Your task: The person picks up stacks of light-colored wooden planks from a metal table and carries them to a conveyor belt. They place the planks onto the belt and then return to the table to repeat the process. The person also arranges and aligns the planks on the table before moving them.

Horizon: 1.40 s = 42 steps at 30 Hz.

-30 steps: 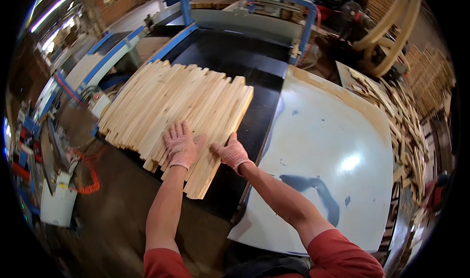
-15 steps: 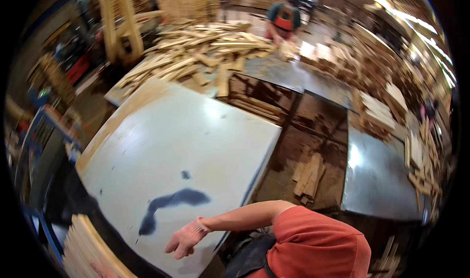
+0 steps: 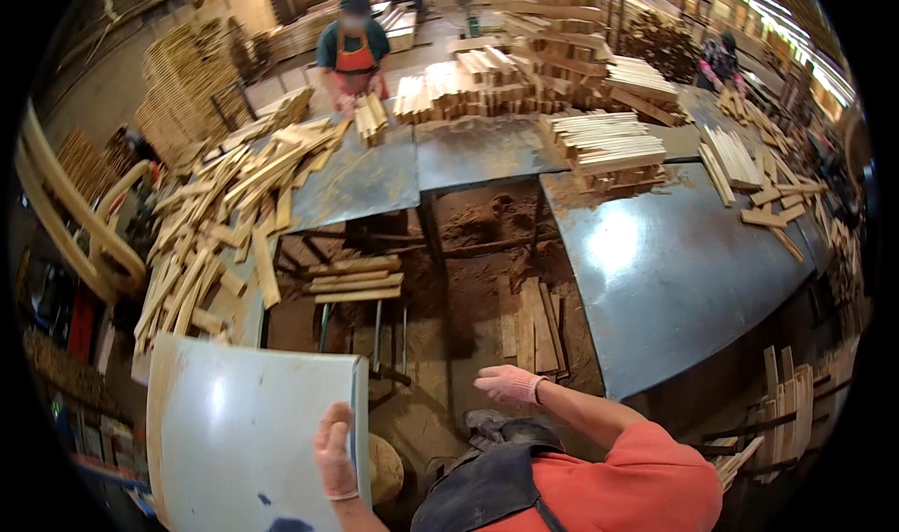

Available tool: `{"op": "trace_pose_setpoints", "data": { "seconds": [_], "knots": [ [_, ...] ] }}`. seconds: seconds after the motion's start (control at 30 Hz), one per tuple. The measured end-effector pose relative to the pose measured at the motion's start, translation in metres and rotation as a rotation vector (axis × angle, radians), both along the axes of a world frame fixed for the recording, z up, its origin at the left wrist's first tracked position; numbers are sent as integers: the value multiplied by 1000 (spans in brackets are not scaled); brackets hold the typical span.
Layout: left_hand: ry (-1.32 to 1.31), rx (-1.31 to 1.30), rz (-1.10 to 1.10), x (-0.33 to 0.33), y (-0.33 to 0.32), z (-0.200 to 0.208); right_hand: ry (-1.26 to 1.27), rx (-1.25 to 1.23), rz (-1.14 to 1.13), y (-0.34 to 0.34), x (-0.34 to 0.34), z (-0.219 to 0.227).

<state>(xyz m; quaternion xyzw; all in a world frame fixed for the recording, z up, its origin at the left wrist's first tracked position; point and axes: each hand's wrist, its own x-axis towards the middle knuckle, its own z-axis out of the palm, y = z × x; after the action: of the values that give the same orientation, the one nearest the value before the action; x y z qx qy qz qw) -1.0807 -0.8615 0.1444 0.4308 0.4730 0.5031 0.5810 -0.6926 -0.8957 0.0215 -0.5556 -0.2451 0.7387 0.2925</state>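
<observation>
My left hand (image 3: 335,452), in a pinkish work glove, is over the right edge of the pale, smooth table top (image 3: 239,420). Its fingers are extended and it holds nothing; whether it touches the surface I cannot tell. In the same kind of glove, my right hand (image 3: 508,384) hangs in the air in front of my dark apron (image 3: 478,495). Its fingers stretch out to the left with nothing in them. Past it, several wooden boards (image 3: 532,331) lie low down near the floor.
A loose heap of wood strips (image 3: 234,195) covers the left bench. Metal tables (image 3: 684,270) curve round ahead and right, with stacked wood pieces (image 3: 609,143) on them. A person in an orange apron (image 3: 354,59) handles strips across the bench; another person (image 3: 719,62) stands far right.
My view has swung to the right, so the pale table top now sits lower left. My left hand has come into view, and my right hand has moved off from above that table.
</observation>
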Motion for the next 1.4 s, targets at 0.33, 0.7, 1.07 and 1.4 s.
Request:
{"op": "trace_pose_setpoints", "data": {
  "seconds": [0.33,0.7,1.07,1.4],
  "knots": [
    [55,-408,-624,198,130,-92,273,-202,-788,-77,157,-122],
    [215,-612,-670,300,357,-178,-620,-580,-208,6,199,-219],
    [205,-367,-850,469,587,-140,85,-143,-811,332,360,-118],
    [171,-515,-941,620,699,-133,-691,327,-676,630,587,-113]
  ]
}}
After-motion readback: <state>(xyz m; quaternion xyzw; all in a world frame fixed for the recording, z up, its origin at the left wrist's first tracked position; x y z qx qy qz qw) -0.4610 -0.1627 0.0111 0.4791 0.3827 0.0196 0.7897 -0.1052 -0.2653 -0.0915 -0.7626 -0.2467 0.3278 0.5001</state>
